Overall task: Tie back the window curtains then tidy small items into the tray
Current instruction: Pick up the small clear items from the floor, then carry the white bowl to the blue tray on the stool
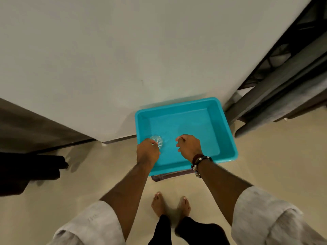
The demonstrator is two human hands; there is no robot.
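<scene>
- Pale floor tiles [265, 165] meet a plain white wall [123, 59]; a turquoise tray [228, 131] sits at the wall's foot.
- Left hand [147, 152] pinches a small clear glass item [157, 140] over the tray's near-left corner, low inside it.
- Right hand [188, 146] hovers just beside, over the tray's near edge, fingers loosely curled, holding nothing.
- Judged: setting it down falls to the left hand.
</scene>
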